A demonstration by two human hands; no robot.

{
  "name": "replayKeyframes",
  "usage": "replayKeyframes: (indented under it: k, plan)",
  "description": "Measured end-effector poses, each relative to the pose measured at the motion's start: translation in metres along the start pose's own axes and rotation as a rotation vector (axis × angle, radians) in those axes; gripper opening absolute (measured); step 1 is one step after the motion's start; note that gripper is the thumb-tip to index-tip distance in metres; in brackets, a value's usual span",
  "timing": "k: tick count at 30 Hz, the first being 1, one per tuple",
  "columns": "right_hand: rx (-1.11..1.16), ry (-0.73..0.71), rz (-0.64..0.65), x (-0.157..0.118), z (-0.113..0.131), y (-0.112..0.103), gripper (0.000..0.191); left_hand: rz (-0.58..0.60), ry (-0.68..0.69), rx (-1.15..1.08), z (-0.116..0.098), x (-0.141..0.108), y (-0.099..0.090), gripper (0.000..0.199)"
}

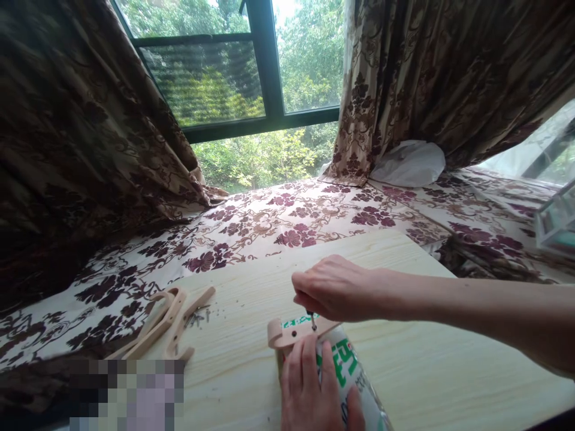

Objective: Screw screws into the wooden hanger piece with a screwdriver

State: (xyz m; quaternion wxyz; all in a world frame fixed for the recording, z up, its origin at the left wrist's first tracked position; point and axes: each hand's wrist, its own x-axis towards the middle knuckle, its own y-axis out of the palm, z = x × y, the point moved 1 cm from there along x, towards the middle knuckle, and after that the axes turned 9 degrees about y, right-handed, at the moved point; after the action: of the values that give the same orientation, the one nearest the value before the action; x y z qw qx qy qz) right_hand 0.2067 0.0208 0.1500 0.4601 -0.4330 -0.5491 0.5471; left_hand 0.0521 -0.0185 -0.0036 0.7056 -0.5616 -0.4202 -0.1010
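Note:
My right hand [326, 287] is closed in a fist around a screwdriver [313, 321]; its handle is mostly hidden. The thin metal shaft points down at a hole in a pale wooden piece [283, 336] with a rounded end. Another dark hole shows beside it. Beneath the wood lies a white package [354, 374] with green printed characters. My left hand [309, 386] lies over the package with its fingers stretched out and apart, fingertips touching the wooden piece's near edge.
More curved wooden parts [173, 323] lie at the table's left, with several small screws [200, 315] beside them. The light wood-grain table [238, 359] stands against a ledge with flowered cloth [269, 224]. A white bag [411, 163] sits by the curtain.

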Motion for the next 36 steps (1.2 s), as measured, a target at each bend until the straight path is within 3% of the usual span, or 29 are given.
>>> replayKeyframes:
  k: [3,7,9,19,23,26,33,36]
  plan:
    - [-0.015,0.016,0.041,-0.002,-0.002,-0.004,0.022,-0.027,-0.009,0.002,-0.001,0.000,0.001,0.039]
    - [0.010,-0.185,0.087,-0.009,-0.003,-0.017,0.008,0.018,-0.010,0.006,0.000,-0.001,0.000,0.041]
    - [0.026,-0.230,0.102,-0.012,-0.003,-0.020,0.011,0.043,-0.001,0.001,0.000,-0.002,0.000,0.042]
    - [-0.011,-0.042,0.090,-0.008,-0.008,-0.011,0.020,0.022,-0.006,0.009,0.000,-0.001,-0.001,0.040]
    - [0.010,-0.220,0.088,-0.012,-0.004,-0.022,0.010,0.045,-0.003,0.010,0.000,-0.002,-0.001,0.041]
    - [0.030,-0.285,0.110,-0.012,0.001,-0.022,0.015,0.076,0.011,0.000,0.002,-0.003,0.000,0.043]
    - [-0.011,-0.015,0.055,-0.002,-0.002,-0.005,0.023,-0.027,-0.007,-0.004,0.000,-0.001,0.002,0.040]
    - [-0.019,-0.016,0.080,-0.002,-0.004,-0.011,0.022,-0.052,-0.005,0.004,-0.002,0.000,0.003,0.040]
